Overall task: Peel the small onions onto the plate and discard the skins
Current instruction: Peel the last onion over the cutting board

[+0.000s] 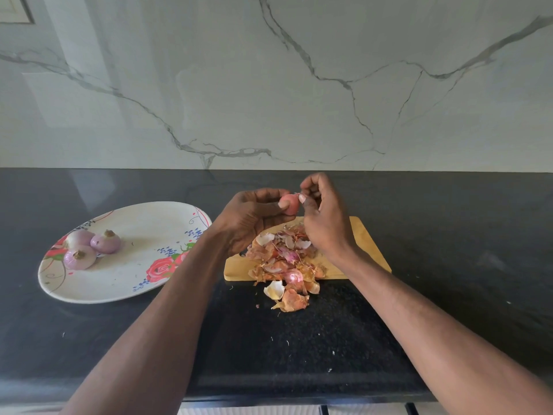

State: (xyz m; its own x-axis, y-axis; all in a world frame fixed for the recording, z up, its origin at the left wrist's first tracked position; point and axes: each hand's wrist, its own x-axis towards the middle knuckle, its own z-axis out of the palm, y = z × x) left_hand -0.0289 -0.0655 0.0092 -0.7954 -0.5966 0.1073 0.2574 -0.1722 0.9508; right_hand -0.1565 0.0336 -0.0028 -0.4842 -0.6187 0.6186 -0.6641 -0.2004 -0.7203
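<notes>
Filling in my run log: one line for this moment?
left hand holds onion | right hand pinches its skin | three peeled onions on plate | skins on cutting board

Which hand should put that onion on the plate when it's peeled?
Probably the left hand: it already holds the onion, and the plate lies on its side. The right hand only pinches skin.

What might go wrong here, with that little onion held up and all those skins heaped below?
The skin pile already spills off the wooden cutting board onto the dark counter, so more peelings may scatter. The onion sits only in the left hand fingertips while the right hand pulls at its tip; it might slip free, away from the plate.
</notes>
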